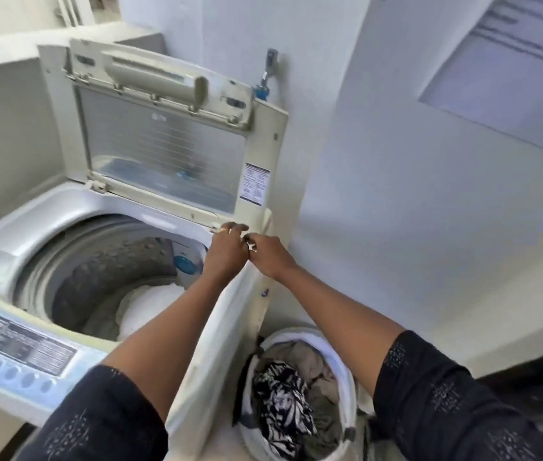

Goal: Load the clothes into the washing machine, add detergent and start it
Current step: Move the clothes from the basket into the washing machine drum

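Note:
The top-loading washing machine stands with its lid raised, and a white cloth lies low in the drum. My left hand and my right hand meet over the machine's back right corner. Both have curled fingers that pinch a small dark item between them; it is too small to identify. On the floor to the machine's right, a white laundry basket holds a black-and-white patterned garment and beige clothes. No detergent container is in view.
The control panel with a row of round buttons runs along the machine's front edge. A wall tap with a blue fitting sits behind the lid. White walls close in at the back and right, and a window is at the upper right.

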Demonstrator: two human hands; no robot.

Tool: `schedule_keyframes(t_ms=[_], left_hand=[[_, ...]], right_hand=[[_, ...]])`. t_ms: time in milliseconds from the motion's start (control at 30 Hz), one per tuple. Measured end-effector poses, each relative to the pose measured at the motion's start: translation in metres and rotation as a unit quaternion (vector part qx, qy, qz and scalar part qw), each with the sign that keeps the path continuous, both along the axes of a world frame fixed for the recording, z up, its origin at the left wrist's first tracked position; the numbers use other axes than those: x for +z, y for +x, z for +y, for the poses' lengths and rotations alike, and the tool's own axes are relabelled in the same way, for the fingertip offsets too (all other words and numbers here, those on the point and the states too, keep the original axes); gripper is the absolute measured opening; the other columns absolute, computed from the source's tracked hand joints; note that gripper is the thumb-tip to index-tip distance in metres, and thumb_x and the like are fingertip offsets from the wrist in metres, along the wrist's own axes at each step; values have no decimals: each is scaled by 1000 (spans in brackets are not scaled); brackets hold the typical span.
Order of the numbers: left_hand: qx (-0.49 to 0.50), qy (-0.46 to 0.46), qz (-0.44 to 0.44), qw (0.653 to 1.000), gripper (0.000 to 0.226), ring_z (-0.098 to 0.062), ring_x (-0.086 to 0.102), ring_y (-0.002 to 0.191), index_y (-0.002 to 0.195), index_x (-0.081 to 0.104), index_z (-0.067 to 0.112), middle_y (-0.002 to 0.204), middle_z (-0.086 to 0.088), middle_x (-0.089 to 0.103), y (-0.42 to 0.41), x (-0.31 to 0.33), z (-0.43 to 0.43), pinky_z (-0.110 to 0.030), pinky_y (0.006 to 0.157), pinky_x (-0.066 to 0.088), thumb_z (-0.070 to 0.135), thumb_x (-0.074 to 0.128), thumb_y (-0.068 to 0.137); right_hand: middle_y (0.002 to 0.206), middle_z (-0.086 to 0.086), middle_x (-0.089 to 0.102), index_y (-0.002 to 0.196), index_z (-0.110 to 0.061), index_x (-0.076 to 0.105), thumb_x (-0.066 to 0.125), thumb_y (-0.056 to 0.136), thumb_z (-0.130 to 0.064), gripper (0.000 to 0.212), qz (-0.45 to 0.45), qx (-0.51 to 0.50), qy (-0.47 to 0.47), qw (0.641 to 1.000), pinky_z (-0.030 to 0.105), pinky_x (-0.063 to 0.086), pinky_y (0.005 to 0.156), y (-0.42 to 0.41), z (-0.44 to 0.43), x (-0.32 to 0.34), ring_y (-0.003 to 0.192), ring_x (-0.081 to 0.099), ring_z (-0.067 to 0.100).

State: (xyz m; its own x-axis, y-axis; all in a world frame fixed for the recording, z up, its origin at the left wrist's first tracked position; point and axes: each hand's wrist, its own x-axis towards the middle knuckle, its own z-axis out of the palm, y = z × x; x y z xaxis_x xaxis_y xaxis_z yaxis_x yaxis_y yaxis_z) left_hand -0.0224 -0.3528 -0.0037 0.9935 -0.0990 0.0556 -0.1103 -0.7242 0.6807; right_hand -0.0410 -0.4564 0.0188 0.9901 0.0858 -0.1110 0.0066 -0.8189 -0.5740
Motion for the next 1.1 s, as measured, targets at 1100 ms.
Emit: schedule_keyframes(t_ms=[1100], left_hand=[[-94,189,434,876,111,-39,15,142,148,-3,21,157,-16,1,-149,-458,-163,-53,108,31,53,71,73]], right_hand=[[144,16,34,135,-10,47,52,92,-12,44,399,-257,23,880,35,37,108,-171,-177,-496,128,43,33]])
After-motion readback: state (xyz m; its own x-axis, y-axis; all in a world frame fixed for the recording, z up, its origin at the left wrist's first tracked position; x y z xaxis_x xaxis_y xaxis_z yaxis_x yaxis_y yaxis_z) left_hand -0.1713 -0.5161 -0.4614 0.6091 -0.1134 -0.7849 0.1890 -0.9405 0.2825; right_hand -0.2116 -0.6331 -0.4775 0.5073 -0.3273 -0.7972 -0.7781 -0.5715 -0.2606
